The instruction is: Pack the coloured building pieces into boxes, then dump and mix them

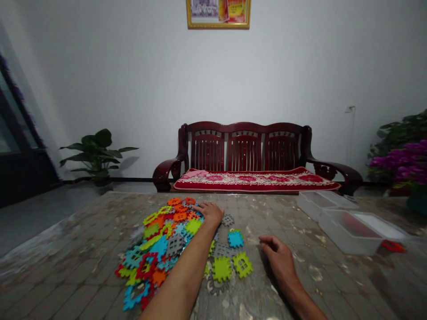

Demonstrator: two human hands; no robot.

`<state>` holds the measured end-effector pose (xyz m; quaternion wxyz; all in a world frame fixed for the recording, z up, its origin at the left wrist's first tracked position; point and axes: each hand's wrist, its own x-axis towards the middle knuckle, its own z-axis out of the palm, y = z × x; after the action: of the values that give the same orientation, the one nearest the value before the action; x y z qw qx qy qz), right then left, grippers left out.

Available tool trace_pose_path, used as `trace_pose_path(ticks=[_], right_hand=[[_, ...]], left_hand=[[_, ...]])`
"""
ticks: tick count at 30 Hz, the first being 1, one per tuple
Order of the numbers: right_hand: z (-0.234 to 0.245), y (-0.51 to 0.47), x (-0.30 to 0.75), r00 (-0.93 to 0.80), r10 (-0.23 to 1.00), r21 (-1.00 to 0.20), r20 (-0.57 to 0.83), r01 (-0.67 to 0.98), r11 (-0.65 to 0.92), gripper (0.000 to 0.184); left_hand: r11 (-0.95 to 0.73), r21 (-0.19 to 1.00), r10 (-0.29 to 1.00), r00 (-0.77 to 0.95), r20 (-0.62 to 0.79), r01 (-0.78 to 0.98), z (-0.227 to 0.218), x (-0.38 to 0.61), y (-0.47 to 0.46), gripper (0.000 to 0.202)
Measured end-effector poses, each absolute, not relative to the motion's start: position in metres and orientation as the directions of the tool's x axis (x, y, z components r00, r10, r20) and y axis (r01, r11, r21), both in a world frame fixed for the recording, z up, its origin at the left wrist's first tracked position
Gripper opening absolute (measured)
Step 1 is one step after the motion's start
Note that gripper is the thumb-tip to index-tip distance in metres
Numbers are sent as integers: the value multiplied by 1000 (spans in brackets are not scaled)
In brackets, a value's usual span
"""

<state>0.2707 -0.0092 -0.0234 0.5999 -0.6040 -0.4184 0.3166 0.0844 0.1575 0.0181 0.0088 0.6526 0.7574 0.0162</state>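
A heap of plastic interlocking building pieces [160, 246] in red, orange, green, blue and grey lies on the table. My left hand [209, 212] reaches across to the heap's far right edge, palm down with fingers stretched over the pieces. Right of my left forearm lie a blue piece [235, 238], a solid green piece [222, 269], a green window-shaped piece [243, 265] and a grey piece [228, 220]. My right hand [277, 255] rests beside them near the table, its fingers curled and touching nothing I can see. The forearm hides part of the heap.
Two clear plastic boxes [347, 233] stand on the right of the patterned table [267, 298], with a red-orange piece [393, 246] beside them. Beyond the table is a dark wooden bench [245, 146]. A potted plant [96, 153] and purple flowers [402, 162] flank it.
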Motion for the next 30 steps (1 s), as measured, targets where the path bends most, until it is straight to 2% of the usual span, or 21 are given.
trace_pose_path(ticks=[8, 16, 22, 30], right_hand=[[-22, -11, 271, 473, 875, -989, 104, 139, 43, 31], [-25, -11, 272, 468, 878, -987, 106, 158, 35, 34], [-23, -11, 271, 455, 887, -986, 78, 167, 1, 34], [-23, -13, 271, 460, 885, -986, 69, 167, -10, 35]], left_hand=[[192, 45, 981, -191, -33, 980, 20, 65, 165, 71], [55, 26, 995, -52, -84, 998, 46, 29, 197, 65], [115, -38, 981, -119, -153, 993, 48, -46, 212, 58], [193, -46, 971, -197, -135, 980, 38, -98, 208, 59]])
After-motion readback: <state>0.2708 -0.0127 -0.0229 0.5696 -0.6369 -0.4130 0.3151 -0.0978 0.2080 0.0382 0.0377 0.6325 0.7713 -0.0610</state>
